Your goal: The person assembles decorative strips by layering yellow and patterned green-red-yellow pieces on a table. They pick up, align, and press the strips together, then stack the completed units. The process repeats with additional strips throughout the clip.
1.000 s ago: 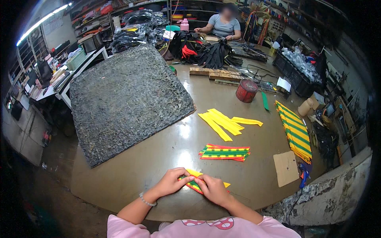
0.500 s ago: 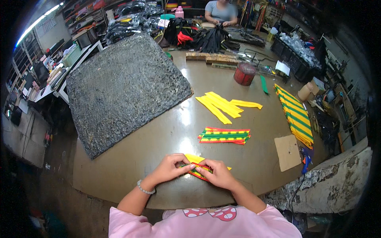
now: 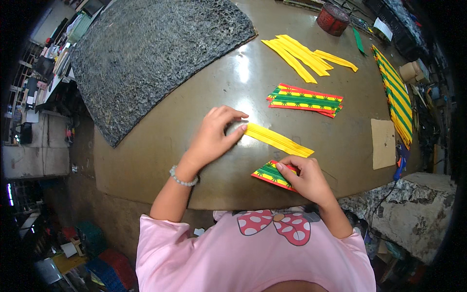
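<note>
Between the thumb and fingers of my right hand [image 3: 309, 177] is a patterned fabric strip [image 3: 272, 173] in red, yellow and green with dark leaf shapes. Its slanted left end sticks out toward the left, low over the near part of the table. My left hand [image 3: 216, 134] has its fingers apart, with the thumb tip at the left end of a yellow strip [image 3: 277, 139]. That strip lies at a slant on the table, just beyond the patterned one. Farther back rests a small stack of similar patterned strips [image 3: 305, 100].
Several loose yellow strips [image 3: 296, 56] lie farther off on the brown table [image 3: 160, 160]. A large rough dark slab [image 3: 160, 53] covers the far left. To the right are a cardboard piece [image 3: 383, 144], striped yellow-green strips [image 3: 396, 97], a blue glue gun [image 3: 401, 163] and a red tin [image 3: 333, 19].
My hands have moved apart. Both were on the patterned strip; now only the right holds it, while the left is at the yellow strip's end. The view has tilted downward.
</note>
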{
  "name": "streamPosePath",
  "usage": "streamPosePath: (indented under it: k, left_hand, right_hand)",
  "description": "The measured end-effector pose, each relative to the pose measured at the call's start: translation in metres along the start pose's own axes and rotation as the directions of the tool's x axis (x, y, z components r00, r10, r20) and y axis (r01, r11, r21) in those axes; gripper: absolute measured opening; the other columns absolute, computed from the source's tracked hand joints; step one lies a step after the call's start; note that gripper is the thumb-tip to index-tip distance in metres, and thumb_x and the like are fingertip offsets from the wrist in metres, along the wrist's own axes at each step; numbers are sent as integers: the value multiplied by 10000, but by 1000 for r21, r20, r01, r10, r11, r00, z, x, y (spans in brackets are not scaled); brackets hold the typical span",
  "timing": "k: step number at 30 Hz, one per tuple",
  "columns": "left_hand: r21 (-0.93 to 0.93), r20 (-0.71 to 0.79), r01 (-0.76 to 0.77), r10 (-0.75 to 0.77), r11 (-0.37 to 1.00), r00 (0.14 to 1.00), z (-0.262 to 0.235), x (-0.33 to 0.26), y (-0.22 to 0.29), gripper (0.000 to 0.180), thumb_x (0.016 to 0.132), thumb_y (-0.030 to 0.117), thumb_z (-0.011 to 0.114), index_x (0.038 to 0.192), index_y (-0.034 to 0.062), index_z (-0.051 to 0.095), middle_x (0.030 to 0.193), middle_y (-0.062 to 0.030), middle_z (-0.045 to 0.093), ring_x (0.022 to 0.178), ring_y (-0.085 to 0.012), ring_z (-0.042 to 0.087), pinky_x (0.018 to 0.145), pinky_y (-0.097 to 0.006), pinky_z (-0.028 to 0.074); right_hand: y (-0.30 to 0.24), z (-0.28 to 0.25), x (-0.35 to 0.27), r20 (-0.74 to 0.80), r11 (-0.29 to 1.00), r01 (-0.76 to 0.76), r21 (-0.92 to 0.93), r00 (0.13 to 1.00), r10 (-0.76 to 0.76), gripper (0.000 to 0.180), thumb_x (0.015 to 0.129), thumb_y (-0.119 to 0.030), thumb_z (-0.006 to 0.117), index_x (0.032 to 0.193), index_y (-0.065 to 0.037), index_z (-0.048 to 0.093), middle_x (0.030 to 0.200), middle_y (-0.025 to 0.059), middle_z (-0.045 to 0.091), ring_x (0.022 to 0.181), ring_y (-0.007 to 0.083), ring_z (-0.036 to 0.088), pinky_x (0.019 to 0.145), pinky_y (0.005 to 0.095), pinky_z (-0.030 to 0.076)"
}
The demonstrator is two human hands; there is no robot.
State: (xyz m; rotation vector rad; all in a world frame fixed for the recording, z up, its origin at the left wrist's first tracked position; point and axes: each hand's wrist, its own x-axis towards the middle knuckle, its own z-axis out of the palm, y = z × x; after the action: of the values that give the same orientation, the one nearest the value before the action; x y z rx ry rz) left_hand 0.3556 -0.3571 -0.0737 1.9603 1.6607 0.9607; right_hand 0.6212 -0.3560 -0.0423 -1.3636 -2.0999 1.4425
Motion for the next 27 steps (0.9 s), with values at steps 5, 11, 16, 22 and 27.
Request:
streamPosePath:
  k: [5,11,16,22,27]
  left_hand:
    - [155,136,-6,-15,988,991,3,-5,5,226,848,250,734,1056,166,706,974,-11,590,973,-216,540,843,-380,361]
    - [145,121,-20,3,989,993,26,-15,23,244,839,294,747,1038,181,662,959,-5,582,966,-208,540,839,-383,323]
    - [-120,202,43,-18,992,979,15,-12,23,195,900,198,704,1070,111,664,920,-36,607,830,-176,571,763,-354,411]
    - [-278,353,293,-187,915,917,0,-6,21,161,915,119,698,1050,31,702,859,-79,652,676,-128,571,627,-280,478]
    - [-228,333,181,-98,957,938,6,-9,18,157,894,126,716,1033,53,719,840,-75,622,685,-166,583,628,-300,481]
  right_hand:
    - [-10,4,17,0,997,79,-20,997,-79,235,930,-230,688,967,-1,725,847,191,712,746,328,698,700,389,533]
    - [-12,0,17,72,998,-24,-65,997,29,217,912,-221,714,957,-10,728,813,187,704,699,335,690,656,389,525]
    - [-16,0,17,11,999,-35,-7,999,35,224,929,-221,695,928,2,716,784,198,690,680,345,680,643,402,516]
    - [-10,18,40,-80,1000,-31,-4,996,31,259,941,-236,667,892,16,695,780,220,680,713,388,677,655,435,520]
    - [-5,22,44,-66,993,-27,-112,998,20,261,930,-235,671,846,11,685,756,215,674,703,405,665,637,469,510]
